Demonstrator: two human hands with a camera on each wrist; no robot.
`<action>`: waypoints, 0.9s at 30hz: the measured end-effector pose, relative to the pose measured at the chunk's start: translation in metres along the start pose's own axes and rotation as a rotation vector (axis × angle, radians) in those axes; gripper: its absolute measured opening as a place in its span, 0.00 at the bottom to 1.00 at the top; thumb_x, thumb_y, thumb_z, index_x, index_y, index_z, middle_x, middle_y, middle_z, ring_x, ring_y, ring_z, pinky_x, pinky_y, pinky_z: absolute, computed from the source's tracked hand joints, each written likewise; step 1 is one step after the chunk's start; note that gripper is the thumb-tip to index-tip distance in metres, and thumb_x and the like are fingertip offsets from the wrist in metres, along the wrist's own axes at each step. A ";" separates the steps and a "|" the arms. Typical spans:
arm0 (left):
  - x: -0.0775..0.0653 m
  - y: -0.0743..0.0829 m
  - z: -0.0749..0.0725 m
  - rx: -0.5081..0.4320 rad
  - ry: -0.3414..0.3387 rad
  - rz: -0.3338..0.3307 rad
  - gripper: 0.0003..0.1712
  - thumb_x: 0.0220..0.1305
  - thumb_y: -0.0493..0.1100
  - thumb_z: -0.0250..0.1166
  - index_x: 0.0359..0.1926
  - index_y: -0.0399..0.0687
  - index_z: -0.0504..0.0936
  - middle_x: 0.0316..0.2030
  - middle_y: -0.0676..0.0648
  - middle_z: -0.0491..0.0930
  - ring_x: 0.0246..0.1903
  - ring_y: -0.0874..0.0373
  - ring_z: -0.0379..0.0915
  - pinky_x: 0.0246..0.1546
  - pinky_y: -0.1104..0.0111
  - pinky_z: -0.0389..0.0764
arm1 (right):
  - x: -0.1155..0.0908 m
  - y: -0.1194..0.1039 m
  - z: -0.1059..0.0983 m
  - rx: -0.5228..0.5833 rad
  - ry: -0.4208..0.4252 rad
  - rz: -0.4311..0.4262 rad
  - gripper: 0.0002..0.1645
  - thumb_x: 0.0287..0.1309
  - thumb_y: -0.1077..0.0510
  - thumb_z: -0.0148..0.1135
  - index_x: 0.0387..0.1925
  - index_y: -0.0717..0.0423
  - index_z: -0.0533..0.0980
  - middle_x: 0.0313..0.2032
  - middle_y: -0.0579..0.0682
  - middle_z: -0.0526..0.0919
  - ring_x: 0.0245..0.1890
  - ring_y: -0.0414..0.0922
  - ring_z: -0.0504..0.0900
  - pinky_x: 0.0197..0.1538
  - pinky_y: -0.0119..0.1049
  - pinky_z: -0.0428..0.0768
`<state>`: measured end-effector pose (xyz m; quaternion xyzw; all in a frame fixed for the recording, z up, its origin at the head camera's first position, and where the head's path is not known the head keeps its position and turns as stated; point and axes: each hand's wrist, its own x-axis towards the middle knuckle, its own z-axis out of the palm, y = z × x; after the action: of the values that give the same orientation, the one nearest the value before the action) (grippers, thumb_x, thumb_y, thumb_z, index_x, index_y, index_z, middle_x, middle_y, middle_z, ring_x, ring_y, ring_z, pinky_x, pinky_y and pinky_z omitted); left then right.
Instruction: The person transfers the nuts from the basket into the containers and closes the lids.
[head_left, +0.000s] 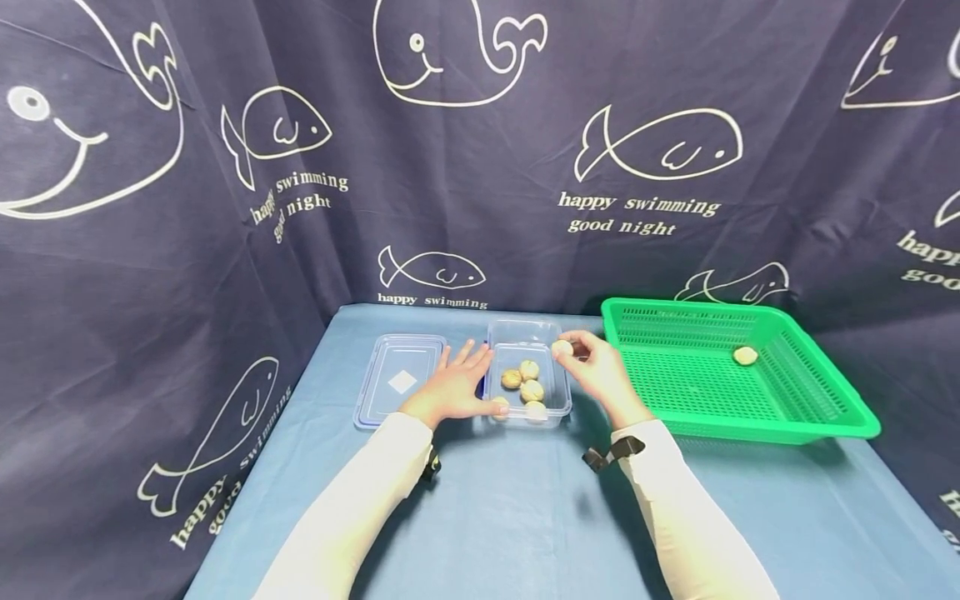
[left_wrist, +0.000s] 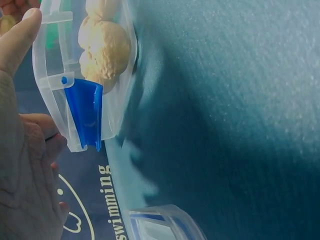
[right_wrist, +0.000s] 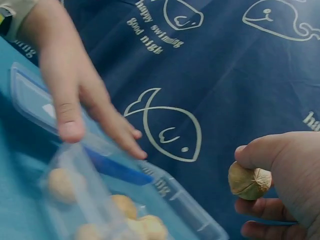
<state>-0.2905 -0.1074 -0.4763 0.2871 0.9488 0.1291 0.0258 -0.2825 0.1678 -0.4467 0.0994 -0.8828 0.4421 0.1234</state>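
A clear plastic box (head_left: 517, 330) with a blue clip (left_wrist: 86, 112) along its side holds several walnuts (head_left: 532, 392). My left hand (head_left: 452, 390) lies at the box's left side, fingers spread and fairly straight, the thumb at the front rim. Between the thumb and fingers of my right hand (head_left: 602, 372) is a single walnut (right_wrist: 243, 181), held at the box's right rim in the head view. The right wrist view shows that pinch from close by, thumb above and fingers below.
Left of the box lies its clear lid (head_left: 369, 400) with a blue edge and a white label. A green basket (head_left: 765, 432) stands on the right, with one walnut (head_left: 745, 356) inside. Dark printed cloth (head_left: 525, 167) hangs behind the blue-covered table (head_left: 510, 517).
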 end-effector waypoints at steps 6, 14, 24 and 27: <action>0.002 -0.002 0.002 0.022 0.004 -0.006 0.65 0.54 0.79 0.62 0.79 0.43 0.54 0.79 0.45 0.51 0.79 0.45 0.36 0.74 0.39 0.37 | -0.006 0.009 0.018 0.011 0.025 -0.006 0.20 0.62 0.52 0.69 0.52 0.58 0.81 0.41 0.57 0.86 0.45 0.53 0.84 0.54 0.52 0.79; 0.001 0.002 -0.002 0.015 -0.016 -0.007 0.65 0.55 0.77 0.62 0.79 0.41 0.52 0.79 0.43 0.50 0.79 0.43 0.36 0.74 0.39 0.34 | -0.014 0.024 0.030 0.006 0.050 -0.028 0.20 0.62 0.52 0.70 0.52 0.56 0.82 0.42 0.56 0.86 0.46 0.55 0.82 0.49 0.48 0.75; 0.001 0.002 0.001 0.017 -0.021 -0.019 0.66 0.54 0.79 0.61 0.79 0.41 0.52 0.79 0.44 0.49 0.79 0.44 0.35 0.74 0.39 0.36 | -0.020 0.033 0.035 0.013 0.041 -0.008 0.21 0.63 0.49 0.69 0.54 0.54 0.81 0.43 0.56 0.85 0.45 0.57 0.81 0.44 0.45 0.74; 0.001 0.001 0.001 0.019 -0.020 -0.017 0.66 0.54 0.79 0.61 0.79 0.41 0.52 0.79 0.44 0.49 0.79 0.43 0.35 0.74 0.38 0.38 | -0.020 0.033 0.036 0.018 0.044 -0.011 0.21 0.63 0.50 0.70 0.53 0.55 0.81 0.43 0.56 0.86 0.47 0.57 0.82 0.46 0.46 0.74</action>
<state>-0.2906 -0.1060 -0.4768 0.2804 0.9521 0.1170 0.0338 -0.2779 0.1595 -0.4988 0.0959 -0.8753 0.4515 0.1442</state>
